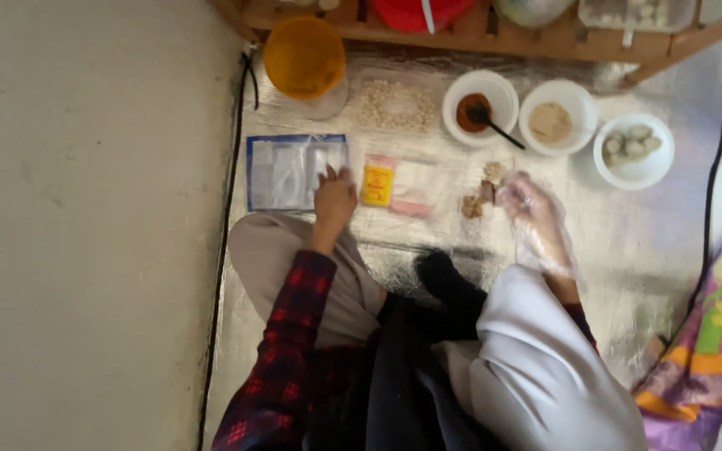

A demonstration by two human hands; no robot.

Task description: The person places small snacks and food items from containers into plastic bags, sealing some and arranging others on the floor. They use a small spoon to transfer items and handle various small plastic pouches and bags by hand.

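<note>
My left hand is bare and rests on the right edge of a stack of clear plastic bags in a blue-edged pack. My right hand wears a thin clear plastic glove and hovers just right of small brown food pieces lying on the silver mat; whether its fingers pinch a piece is too blurred to tell. Between the hands lie a small yellow packet and a clear pink-edged bag.
Three white bowls stand beyond: one with red paste and a dark spoon, one with beige powder, one with pale round pieces. An orange-lidded jar, a bag of pale nuts, a low wooden shelf, colourful cloth.
</note>
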